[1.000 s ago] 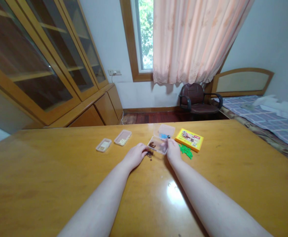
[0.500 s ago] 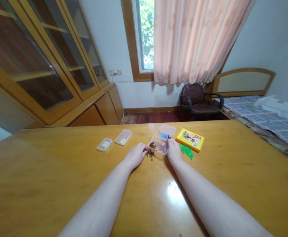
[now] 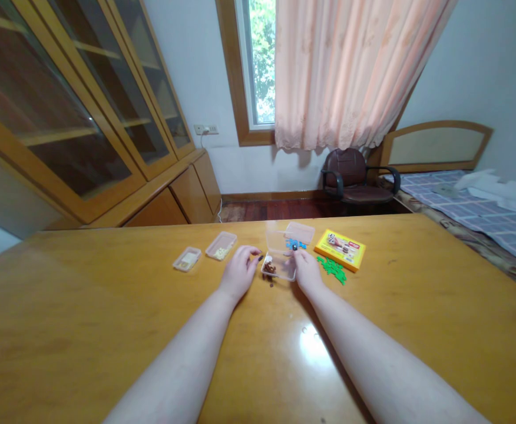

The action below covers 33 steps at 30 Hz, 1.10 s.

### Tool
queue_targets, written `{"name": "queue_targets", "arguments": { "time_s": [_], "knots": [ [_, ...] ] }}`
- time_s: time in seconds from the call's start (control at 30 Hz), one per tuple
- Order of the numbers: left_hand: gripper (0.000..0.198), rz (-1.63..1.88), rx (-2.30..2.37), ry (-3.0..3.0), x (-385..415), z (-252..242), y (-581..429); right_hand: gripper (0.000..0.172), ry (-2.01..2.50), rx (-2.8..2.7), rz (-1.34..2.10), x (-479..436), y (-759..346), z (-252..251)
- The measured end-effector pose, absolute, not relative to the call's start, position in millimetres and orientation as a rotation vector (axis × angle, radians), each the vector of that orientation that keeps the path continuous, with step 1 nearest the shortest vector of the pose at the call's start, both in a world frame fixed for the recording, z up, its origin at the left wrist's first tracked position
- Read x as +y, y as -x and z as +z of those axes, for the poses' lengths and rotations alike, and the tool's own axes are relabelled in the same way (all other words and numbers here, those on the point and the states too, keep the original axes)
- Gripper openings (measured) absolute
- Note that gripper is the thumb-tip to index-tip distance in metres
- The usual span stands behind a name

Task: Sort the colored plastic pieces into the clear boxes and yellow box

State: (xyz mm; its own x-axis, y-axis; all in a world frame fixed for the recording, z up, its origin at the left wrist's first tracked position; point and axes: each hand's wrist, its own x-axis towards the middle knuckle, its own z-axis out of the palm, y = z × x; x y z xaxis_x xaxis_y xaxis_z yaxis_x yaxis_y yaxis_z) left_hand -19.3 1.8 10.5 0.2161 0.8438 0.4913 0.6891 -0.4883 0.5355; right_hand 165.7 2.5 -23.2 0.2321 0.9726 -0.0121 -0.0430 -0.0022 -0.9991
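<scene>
My right hand [image 3: 307,271] grips the right side of a clear plastic box [image 3: 287,272] with its hinged lid raised. A shiny black spot shows at that hand's fingertips. Small brown pieces [image 3: 269,268] lie in the box's left part, and a few more are on the table by its near left corner, partly hidden. Just left of the box, my left hand [image 3: 239,272] has its thumb and forefinger closed around a small dark piece [image 3: 260,258]. Blue pieces [image 3: 294,243] lie behind the box, and green pieces [image 3: 333,270] to the right of my right hand.
A yellow printed box [image 3: 341,249] lies at the back right. Two small clear cases, one with cream pieces [image 3: 221,246] and one with pale contents [image 3: 188,259], stand on the left. Behind the blue pieces is a clear lid or tray [image 3: 301,230]. The wooden table [image 3: 108,318] ends just beyond.
The clear box has shifted left and toward me with my right hand, over the loose brown pieces. My left hand has risen from the pile and moved slightly away.
</scene>
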Motion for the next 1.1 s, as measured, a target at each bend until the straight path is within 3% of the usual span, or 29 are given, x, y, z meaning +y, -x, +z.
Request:
{"name": "queue_targets", "arguments": {
  "time_s": [0.2,0.47,1.1],
  "knots": [
    [0.015,0.888,1.644,-2.218,10,-1,20,0.031,1.265,-0.831,1.032,-1,-166,-12],
    [0.021,0.461,1.454,-2.415,6,1,19,0.030,1.268,-0.829,1.010,-3,-165,-8],
    [0.026,0.487,1.501,-2.418,3,6,19,0.029,1.257,-0.841,1.019,-2,-166,-10]
  ]
}}
